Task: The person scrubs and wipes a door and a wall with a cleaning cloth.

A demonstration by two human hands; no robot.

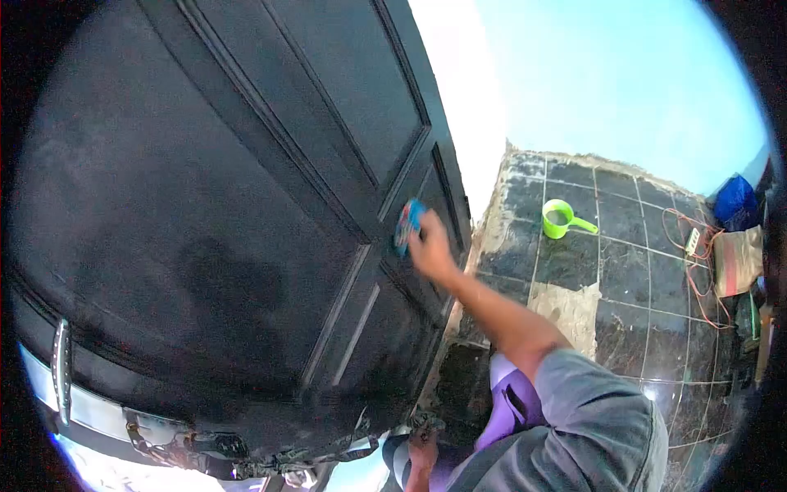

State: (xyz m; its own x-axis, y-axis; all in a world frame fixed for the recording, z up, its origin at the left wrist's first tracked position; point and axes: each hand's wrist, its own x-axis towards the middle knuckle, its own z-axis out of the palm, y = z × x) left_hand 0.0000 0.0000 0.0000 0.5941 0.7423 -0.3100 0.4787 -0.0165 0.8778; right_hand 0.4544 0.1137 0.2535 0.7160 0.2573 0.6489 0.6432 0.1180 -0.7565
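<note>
My right hand (430,244) is closed on a blue cloth (407,226) with reddish patches and presses it against the dark panelled door (238,205). The cloth lies over the raised moulding near the door's right side, and its far part is bunched under the fingers. Low in the view is my left hand (422,449), close to the door's lower edge. A dark greyish clump (426,421) shows at its fingers, too blurred to name.
On the dark floor tiles (623,271) stands a green dipper (557,220). At the right lie an orange cord with a white power strip (693,241), a blue bag (735,203) and a tan sack (738,261). A metal handle (61,369) sits at the door's left.
</note>
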